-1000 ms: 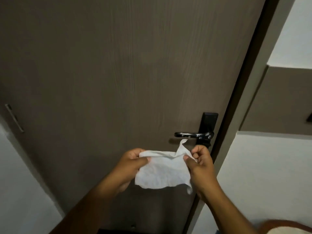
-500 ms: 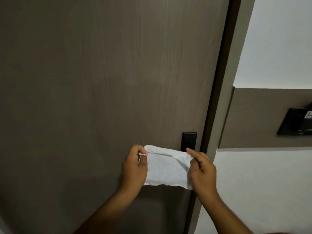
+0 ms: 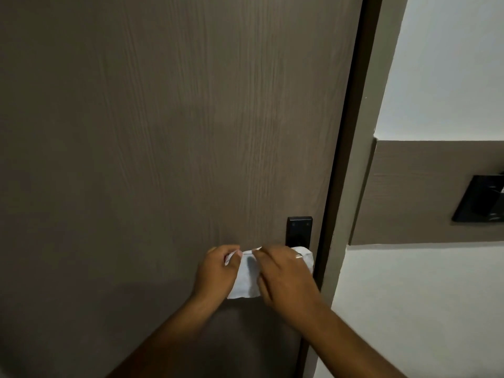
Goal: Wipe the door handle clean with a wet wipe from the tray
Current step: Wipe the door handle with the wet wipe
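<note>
Your left hand (image 3: 215, 271) and right hand (image 3: 283, 276) each pinch the wet wipe (image 3: 245, 279), spreading it. It drapes where the door handle sits, hidden, below the lock plate (image 3: 299, 230), likely for full wrap-around contact.

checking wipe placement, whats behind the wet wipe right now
The wet wipe, held by the left hand and right hand, hangs before the brown door. Only the top of the black lock plate shows above it; the lever itself is covered.

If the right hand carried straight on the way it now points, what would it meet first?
Most likely the wet wipe under the right hand, draped where the door handle sits, hidden; beyond that, the door. Depth is uncertain.
</note>
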{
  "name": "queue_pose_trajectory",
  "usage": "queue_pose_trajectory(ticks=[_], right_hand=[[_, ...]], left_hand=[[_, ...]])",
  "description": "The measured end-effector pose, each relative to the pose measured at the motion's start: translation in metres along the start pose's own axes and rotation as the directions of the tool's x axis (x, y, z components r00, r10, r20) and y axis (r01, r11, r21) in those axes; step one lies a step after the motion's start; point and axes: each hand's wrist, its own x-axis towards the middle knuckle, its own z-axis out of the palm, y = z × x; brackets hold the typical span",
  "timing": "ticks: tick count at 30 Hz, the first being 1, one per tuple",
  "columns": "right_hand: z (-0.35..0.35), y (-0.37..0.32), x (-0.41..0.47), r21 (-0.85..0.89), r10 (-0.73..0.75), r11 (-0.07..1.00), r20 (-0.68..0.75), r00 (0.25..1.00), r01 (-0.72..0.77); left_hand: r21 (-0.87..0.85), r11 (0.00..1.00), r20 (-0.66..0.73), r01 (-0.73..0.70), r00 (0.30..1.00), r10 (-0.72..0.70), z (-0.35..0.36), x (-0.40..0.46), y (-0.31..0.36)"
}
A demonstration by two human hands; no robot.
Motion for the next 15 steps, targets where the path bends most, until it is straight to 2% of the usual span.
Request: queue_pose_trajectory(ticks=[1,3,5,7,10,12,15], right_hand=[[0.007,0.003,0.006,-0.084,-0.001,0.996,0.116,0.993,0.011],[0.014,0.016,0.009,-0.184,-0.082,0.976,0.187,0.979,0.117],[0.008,0.031,0.004,-0.214,-0.152,0.96,0.147,0.977,0.181],[0.007,0.041,-0.001,-0.257,-0.236,0.936,0.054,0.97,0.242],[0.015,0.039,-0.004,-0.298,-0.449,0.855,-0.014,0.893,0.425],[0.025,0.035,-0.002,-0.272,-0.535,0.804,0.061,0.843,0.529],[0.026,0.048,0.006,-0.25,-0.533,0.775,0.232,0.813,0.58]], left_hand=[[0.076,0.997,-0.026,-0.034,0.999,0.036,-0.004,-0.002,0.0],[0.339,0.919,-0.109,-0.2,0.962,0.249,-0.018,-0.005,0.004],[0.543,0.751,-0.138,-0.375,0.843,0.521,-0.032,0.0,0.012],[0.634,0.613,-0.118,-0.471,0.724,0.679,-0.038,0.017,0.027],[0.708,0.448,-0.036,-0.546,0.605,0.795,-0.041,0.057,0.063],[0.756,0.349,0.016,-0.554,0.548,0.836,-0.042,0.087,0.084],[0.828,0.219,0.049,-0.516,0.456,0.889,-0.041,0.115,0.093]])
